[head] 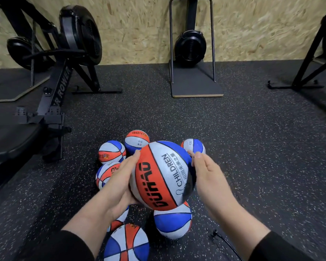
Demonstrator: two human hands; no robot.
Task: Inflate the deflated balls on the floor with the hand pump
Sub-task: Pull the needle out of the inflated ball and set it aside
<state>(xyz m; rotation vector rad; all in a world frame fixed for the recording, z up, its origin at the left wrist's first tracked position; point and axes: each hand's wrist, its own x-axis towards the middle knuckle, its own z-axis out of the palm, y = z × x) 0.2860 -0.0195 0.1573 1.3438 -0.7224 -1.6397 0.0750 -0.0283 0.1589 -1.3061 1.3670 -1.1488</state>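
The left hand [120,178] cupped the raised ball [161,176] with straight fingers; the right hand [207,172] lay flat against its other side, above more balls [112,152] clustered on the floor [252,147]

Black speckled rubber floor [252,147] meets a chipboard wall [139,25] — black rowing machines [64,53] and fan-wheel trainers [190,46] stand along it.

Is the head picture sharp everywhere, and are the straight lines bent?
Head view: the held ball and its print are sharp; the right hand fingertips look slightly smeared; the rowing machine and wall edges bow from wide-angle distortion; lighting is soft and even.
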